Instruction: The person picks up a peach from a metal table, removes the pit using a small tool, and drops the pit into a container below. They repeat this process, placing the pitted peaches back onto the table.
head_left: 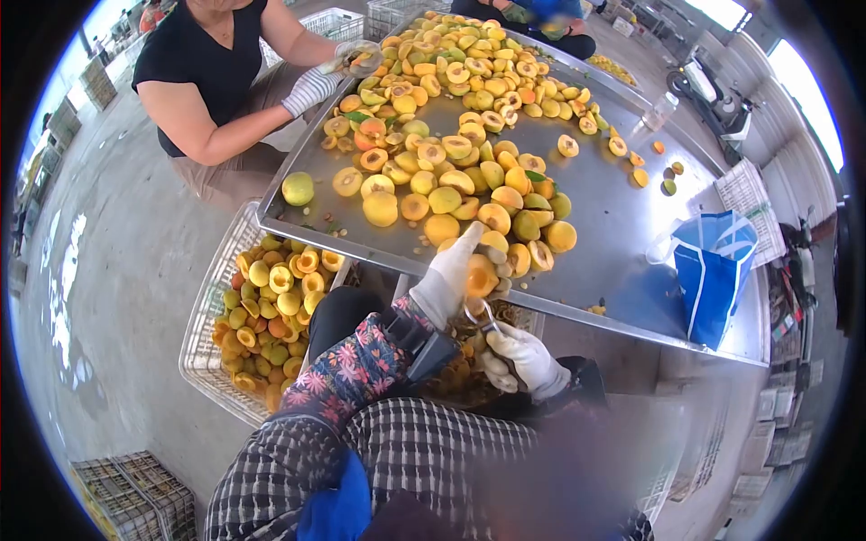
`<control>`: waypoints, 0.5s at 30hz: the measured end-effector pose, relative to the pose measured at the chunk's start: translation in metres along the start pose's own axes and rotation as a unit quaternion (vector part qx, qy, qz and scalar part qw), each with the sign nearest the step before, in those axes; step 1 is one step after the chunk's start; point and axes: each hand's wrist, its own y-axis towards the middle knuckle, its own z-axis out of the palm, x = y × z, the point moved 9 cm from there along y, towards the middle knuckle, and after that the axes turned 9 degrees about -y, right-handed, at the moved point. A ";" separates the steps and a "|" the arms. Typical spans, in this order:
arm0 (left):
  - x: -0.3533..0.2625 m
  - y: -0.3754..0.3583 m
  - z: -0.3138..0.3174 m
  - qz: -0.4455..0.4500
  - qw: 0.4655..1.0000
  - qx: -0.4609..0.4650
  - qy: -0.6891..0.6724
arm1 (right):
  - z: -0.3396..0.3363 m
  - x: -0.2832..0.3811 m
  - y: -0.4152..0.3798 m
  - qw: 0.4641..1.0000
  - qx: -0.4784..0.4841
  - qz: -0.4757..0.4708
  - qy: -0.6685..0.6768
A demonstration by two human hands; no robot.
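Note:
A yellow-orange fruit half (481,276) is held in my left hand (448,278), gloved in white, at the front edge of the metal table (595,203). Just below and right of it, my right hand (525,361), also in a white glove, is closed around a small metal tool (481,315) with a looped end. The loop is close to the fruit; whether they touch is unclear. A large pile of halved yellow fruit (456,180) lies on the table beyond my hands.
A white crate (200,347) of fruit halves stands at lower left. Another container of fruit pieces lies below my hands, partly hidden. A gloved co-worker (216,99) sits at left. A blue-and-white bag (713,270) and clear bottle (663,110) stand on the table's right side.

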 end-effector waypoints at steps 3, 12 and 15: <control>-0.005 -0.003 -0.010 0.032 0.994 0.049 0.096 | -0.028 -0.018 -0.020 0.973 -0.057 0.057 -0.218; -0.177 -0.119 -0.002 0.284 0.304 -0.218 0.883 | -0.086 -0.094 -0.025 0.785 -0.094 0.008 -0.612; -0.198 -0.076 -0.017 0.249 0.396 -0.220 0.856 | -0.036 -0.032 -0.027 0.746 -0.093 -0.005 -0.659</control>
